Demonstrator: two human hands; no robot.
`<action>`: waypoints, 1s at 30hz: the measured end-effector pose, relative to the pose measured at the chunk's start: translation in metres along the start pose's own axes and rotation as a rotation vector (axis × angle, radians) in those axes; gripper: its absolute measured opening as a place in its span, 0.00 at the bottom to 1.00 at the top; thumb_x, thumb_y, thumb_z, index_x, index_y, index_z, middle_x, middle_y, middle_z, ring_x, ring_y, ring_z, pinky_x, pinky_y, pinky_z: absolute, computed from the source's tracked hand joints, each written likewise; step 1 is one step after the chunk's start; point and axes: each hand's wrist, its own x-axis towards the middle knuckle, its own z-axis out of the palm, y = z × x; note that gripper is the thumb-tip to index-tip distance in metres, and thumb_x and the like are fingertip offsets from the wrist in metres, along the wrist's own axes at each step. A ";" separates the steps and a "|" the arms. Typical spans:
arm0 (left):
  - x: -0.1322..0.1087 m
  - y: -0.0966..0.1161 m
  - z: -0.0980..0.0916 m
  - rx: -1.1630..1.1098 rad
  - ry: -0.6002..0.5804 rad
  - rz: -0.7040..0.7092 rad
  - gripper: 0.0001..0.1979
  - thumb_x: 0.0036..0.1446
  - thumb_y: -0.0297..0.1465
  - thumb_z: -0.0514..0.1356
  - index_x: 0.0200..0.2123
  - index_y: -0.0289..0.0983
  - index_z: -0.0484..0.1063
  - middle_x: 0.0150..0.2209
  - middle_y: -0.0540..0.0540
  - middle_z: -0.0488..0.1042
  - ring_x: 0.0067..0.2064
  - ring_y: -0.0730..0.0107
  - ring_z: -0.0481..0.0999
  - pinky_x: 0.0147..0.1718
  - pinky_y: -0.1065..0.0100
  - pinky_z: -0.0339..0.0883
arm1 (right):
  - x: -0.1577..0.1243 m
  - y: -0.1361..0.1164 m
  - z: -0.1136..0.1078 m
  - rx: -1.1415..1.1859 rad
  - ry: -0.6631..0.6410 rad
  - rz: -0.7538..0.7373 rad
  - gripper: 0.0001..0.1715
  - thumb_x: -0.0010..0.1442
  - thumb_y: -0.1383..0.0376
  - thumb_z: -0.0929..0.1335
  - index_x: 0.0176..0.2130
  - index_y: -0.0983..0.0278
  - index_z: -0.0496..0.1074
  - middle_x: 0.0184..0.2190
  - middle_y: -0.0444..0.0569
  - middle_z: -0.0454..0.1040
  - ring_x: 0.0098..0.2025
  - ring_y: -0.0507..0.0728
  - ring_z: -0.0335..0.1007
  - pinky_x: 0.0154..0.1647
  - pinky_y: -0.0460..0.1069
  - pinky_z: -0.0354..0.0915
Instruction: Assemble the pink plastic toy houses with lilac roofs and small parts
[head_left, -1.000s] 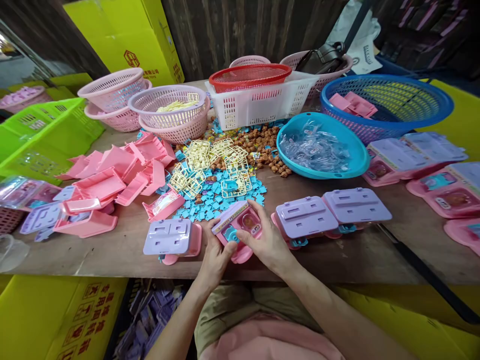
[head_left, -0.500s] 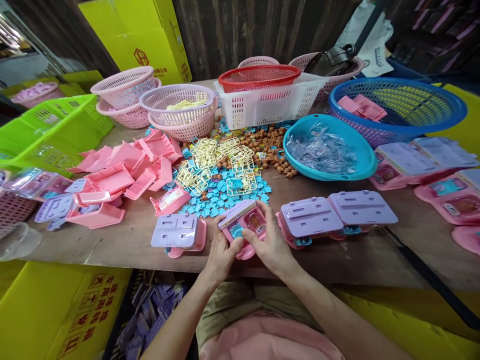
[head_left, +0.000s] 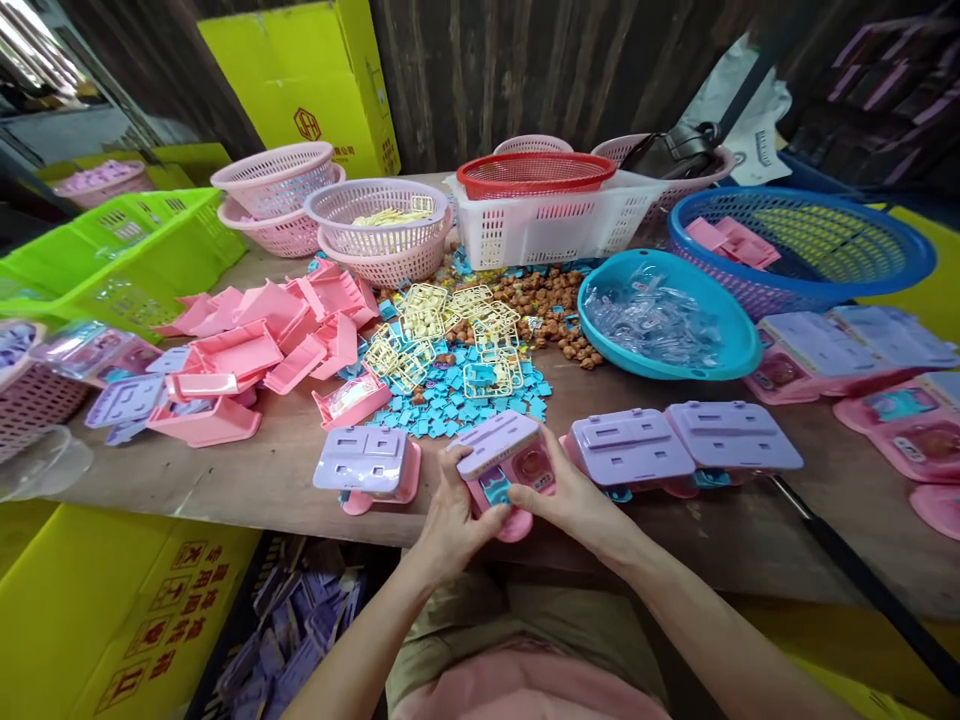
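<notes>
Desk (head_left: 247, 490) heaped with toy parts (head_left: 255, 340).
Left hand (head_left: 456, 518) and right hand (head_left: 574, 498) clasp one toy (head_left: 501, 455); finished ones (head_left: 634, 448) lie beside.

The wooden counter (head_left: 285, 480) carried a pile of pink housings (head_left: 255, 345) at left, blue tiles (head_left: 450, 405), cream frames (head_left: 431, 325) and brown pellets (head_left: 551, 300) at centre, a teal bowl (head_left: 739, 345) and lilac-topped units (head_left: 682, 445) at right.

Held toy (head_left: 499, 447) (lower front) mostly covered
</notes>
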 end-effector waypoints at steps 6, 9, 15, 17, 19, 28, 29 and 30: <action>-0.002 -0.005 0.002 0.029 0.013 0.012 0.33 0.51 0.42 0.60 0.53 0.44 0.43 0.55 0.39 0.58 0.55 0.54 0.62 0.52 0.49 0.57 | -0.005 -0.002 0.003 -0.049 0.064 0.016 0.41 0.52 0.58 0.69 0.60 0.60 0.51 0.58 0.55 0.63 0.58 0.62 0.60 0.59 0.62 0.55; -0.001 -0.006 0.003 0.028 0.009 0.002 0.33 0.51 0.41 0.60 0.54 0.44 0.43 0.55 0.39 0.57 0.56 0.54 0.62 0.53 0.48 0.57 | -0.006 0.000 0.010 -0.108 0.150 -0.007 0.40 0.53 0.58 0.68 0.60 0.60 0.51 0.57 0.55 0.63 0.59 0.62 0.58 0.60 0.62 0.54; -0.001 -0.007 0.001 -0.001 0.025 0.001 0.31 0.53 0.41 0.59 0.53 0.43 0.44 0.54 0.40 0.57 0.56 0.55 0.62 0.54 0.49 0.56 | -0.003 -0.001 0.009 -0.119 0.190 0.049 0.39 0.51 0.55 0.69 0.58 0.62 0.53 0.56 0.56 0.64 0.57 0.62 0.61 0.58 0.61 0.56; -0.001 -0.007 0.001 -0.010 0.015 -0.002 0.30 0.53 0.40 0.58 0.53 0.43 0.45 0.55 0.40 0.57 0.56 0.55 0.62 0.54 0.49 0.55 | 0.001 -0.004 0.006 -0.104 0.119 0.059 0.39 0.50 0.54 0.70 0.56 0.61 0.54 0.54 0.56 0.66 0.54 0.62 0.64 0.56 0.60 0.58; 0.000 -0.006 0.002 -0.013 0.026 -0.009 0.30 0.53 0.38 0.59 0.53 0.42 0.45 0.55 0.40 0.57 0.56 0.54 0.62 0.54 0.49 0.55 | 0.004 -0.005 0.004 -0.134 0.079 0.047 0.37 0.49 0.54 0.70 0.55 0.61 0.56 0.53 0.56 0.67 0.53 0.62 0.65 0.55 0.59 0.60; -0.002 -0.005 -0.010 -0.077 -0.037 0.048 0.32 0.51 0.35 0.61 0.54 0.43 0.46 0.56 0.40 0.57 0.58 0.53 0.60 0.56 0.48 0.53 | -0.001 -0.034 -0.027 -0.385 -0.138 -0.099 0.29 0.55 0.58 0.66 0.55 0.59 0.63 0.48 0.50 0.74 0.50 0.62 0.70 0.50 0.58 0.65; -0.002 -0.005 -0.014 -0.069 -0.075 0.059 0.33 0.50 0.34 0.62 0.55 0.44 0.47 0.57 0.40 0.56 0.59 0.53 0.59 0.57 0.48 0.52 | 0.002 -0.042 -0.037 -0.467 -0.172 -0.124 0.27 0.55 0.59 0.66 0.54 0.58 0.65 0.46 0.49 0.75 0.47 0.62 0.71 0.47 0.57 0.67; -0.001 -0.005 -0.018 -0.045 -0.122 0.074 0.34 0.48 0.32 0.63 0.55 0.44 0.49 0.57 0.40 0.55 0.59 0.53 0.58 0.57 0.49 0.52 | 0.009 -0.050 -0.046 -0.557 -0.167 -0.149 0.25 0.56 0.60 0.65 0.53 0.57 0.67 0.44 0.49 0.76 0.44 0.62 0.73 0.44 0.56 0.68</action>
